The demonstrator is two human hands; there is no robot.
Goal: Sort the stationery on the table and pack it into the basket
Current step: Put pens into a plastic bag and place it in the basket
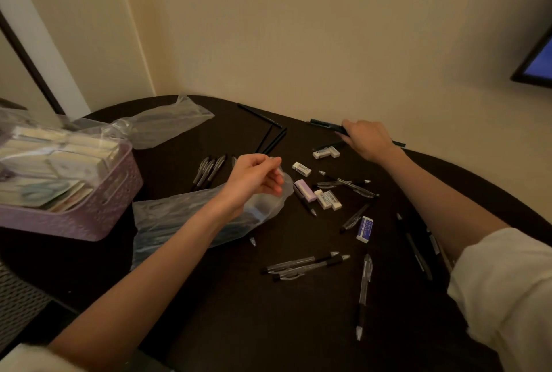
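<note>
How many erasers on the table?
7: two erasers by the right hand, one below them, purple eraser with two white beside it, blue-sleeved eraser nearer. Others may hide under the bag.

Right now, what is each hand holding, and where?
Left hand pinches the clear plastic bag at its open edge; right hand grips dark pens mid-shaft.

My right hand (368, 138) covers part of a dark pen (324, 124); the basket (98, 207) at the left edge is cut off, its contents perhaps notebooks.
</note>
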